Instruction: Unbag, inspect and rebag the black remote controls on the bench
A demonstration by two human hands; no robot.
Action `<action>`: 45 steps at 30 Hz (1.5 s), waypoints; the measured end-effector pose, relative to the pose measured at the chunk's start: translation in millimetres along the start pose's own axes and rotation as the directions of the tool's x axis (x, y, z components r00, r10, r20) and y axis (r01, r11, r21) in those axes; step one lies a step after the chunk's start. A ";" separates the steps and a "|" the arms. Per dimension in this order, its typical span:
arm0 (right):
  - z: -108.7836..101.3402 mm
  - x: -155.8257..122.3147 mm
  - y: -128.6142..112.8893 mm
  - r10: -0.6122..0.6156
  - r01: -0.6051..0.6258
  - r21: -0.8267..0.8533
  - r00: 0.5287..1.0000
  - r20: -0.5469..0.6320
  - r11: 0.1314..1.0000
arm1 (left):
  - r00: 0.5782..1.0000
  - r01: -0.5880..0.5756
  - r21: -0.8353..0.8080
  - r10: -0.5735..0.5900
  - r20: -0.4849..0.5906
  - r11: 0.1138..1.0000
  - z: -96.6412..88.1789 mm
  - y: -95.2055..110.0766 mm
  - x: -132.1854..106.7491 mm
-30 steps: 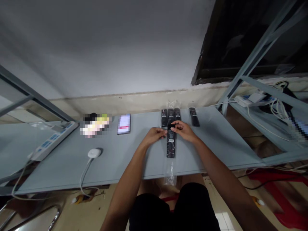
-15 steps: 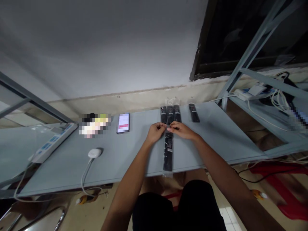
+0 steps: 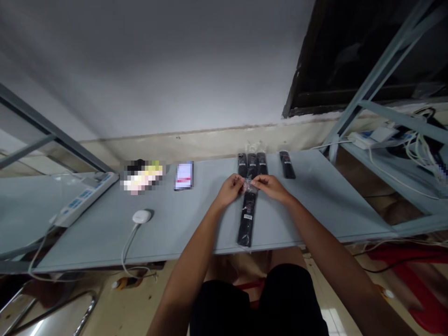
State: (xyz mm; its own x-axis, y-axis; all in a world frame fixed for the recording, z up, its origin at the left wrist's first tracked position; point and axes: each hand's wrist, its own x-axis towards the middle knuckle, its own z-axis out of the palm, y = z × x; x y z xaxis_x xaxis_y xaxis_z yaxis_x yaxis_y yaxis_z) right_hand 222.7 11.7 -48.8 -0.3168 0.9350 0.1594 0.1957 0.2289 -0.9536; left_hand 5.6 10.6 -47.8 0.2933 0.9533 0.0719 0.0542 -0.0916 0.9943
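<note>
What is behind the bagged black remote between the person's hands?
Three black remotes lie side by side behind it, a fourth further right. The left hand and right hand hide the top end of the held remote.

Black remote control (image 3: 247,219) lying lengthwise and slightly tilted on the grey table (image 3: 196,233), sealed inside a clear plastic sleeve (image 3: 249,185). Crumpled sleeve end bunching just above the remote, pinched between the fingers (image 3: 238,180) of the left hand (image 3: 229,190) and right hand (image 3: 270,188).
</note>
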 end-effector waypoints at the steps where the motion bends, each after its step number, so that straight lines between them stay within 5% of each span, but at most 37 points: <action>1: 0.0 -0.1 -0.1 0.002 -0.002 0.015 1.000 -0.011 1.000 | 1.000 -0.001 0.000 0.001 -0.001 1.000 -0.1 0.2 -0.1; 12: 5.0 3.4 -2.7 0.088 -0.032 0.319 0.983 -0.161 0.947 | 0.999 0.040 -0.157 -0.037 0.019 0.987 0.7 15.9 -4.8; 17: 0.1 -5.9 -9.1 0.239 -0.324 0.445 0.942 0.236 0.835 | 0.996 0.087 -0.316 -0.093 -0.004 0.945 0.2 19.1 -3.8; 20: -2.5 -9.0 -9.2 0.281 -0.407 0.406 0.899 0.336 0.818 | 0.994 0.082 -0.324 -0.099 -0.037 0.943 -1.2 20.2 -3.3; 23: -3.2 -9.2 -8.8 0.321 -0.429 0.420 0.897 0.304 0.800 | 0.993 0.096 -0.294 -0.112 -0.037 0.951 -3.1 20.6 -4.1; 29: -2.9 -11.1 -11.4 0.330 -0.402 0.494 0.916 0.230 0.771 | 0.962 0.249 -0.214 -0.217 0.163 0.945 -7.6 21.3 -10.9; 41: 4.9 -7.9 -11.1 0.281 -0.302 0.532 0.952 0.122 0.791 | 0.984 0.179 -0.331 -0.160 0.084 0.926 -14.7 22.3 -7.0; 45: 5.0 -5.7 -16.4 0.256 -0.299 0.530 0.954 0.156 0.793 | 0.994 0.108 -0.209 -0.107 0.015 0.972 -11.7 24.1 -6.4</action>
State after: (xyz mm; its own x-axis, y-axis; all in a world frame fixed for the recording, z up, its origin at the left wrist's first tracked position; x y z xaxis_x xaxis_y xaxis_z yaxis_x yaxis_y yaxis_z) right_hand 216.6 1.2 -35.4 -0.3971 0.9083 -0.1314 -0.2422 -0.2419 -0.9396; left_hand -6.1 5.6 -23.4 0.3005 0.9531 -0.0362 -0.1156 0.0741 0.9905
